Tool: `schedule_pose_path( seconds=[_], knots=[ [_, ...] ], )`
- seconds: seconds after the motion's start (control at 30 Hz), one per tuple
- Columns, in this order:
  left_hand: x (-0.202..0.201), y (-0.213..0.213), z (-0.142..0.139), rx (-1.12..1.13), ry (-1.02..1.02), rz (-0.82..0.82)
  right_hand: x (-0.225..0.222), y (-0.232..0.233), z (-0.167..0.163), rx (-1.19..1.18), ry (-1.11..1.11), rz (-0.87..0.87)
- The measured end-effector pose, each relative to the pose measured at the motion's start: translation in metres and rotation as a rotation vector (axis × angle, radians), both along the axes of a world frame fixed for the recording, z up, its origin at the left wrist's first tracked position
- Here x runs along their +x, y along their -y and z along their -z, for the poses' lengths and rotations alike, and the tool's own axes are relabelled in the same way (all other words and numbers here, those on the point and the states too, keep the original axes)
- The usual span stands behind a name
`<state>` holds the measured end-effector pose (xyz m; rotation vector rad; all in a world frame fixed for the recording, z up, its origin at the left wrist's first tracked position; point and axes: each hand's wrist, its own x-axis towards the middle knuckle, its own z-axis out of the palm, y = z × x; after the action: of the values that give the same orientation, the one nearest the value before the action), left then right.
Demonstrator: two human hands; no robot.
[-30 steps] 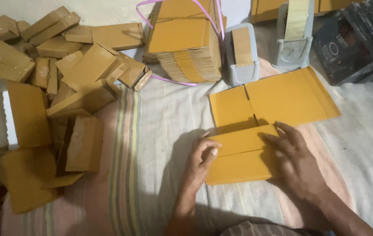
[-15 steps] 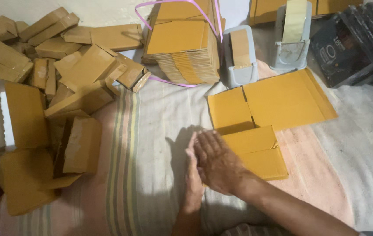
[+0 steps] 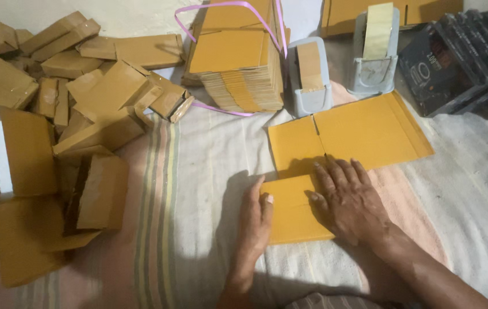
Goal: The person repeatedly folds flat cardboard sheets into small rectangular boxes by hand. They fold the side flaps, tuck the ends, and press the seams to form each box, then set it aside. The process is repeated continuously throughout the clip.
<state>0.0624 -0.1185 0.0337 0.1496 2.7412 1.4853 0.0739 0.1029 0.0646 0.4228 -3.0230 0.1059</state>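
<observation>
Both hands lie open: the right hand flat on the cardboard, the left hand at its nine o'clock edge

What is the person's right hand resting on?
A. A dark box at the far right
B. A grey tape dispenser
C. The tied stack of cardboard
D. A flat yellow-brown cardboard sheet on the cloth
D: the right hand lies palm down on the flat cardboard sheet, pressing its folded lower part, while the left hand rests against that fold's left edge; the tape dispensers stand untouched farther back.
</observation>
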Motion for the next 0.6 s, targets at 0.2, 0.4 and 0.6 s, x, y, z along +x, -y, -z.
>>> schedule_pose_path(
  seconds=[0.2, 0.4, 0.6],
  knots=[
    [-0.004, -0.055, -0.033, -0.695, -0.231, 0.218, -0.005, 0.012, -0.012, 0.079, -0.023, 0.085],
    [-0.026, -0.076, -0.042, -0.601, -0.1, 0.3, -0.018, -0.004, -0.022, -0.102, 0.051, -0.05],
    [-0.036, -0.047, -0.046, -0.695, 0.148, 0.261, -0.02, -0.01, -0.009, -0.306, -0.06, -0.028]
  ],
)
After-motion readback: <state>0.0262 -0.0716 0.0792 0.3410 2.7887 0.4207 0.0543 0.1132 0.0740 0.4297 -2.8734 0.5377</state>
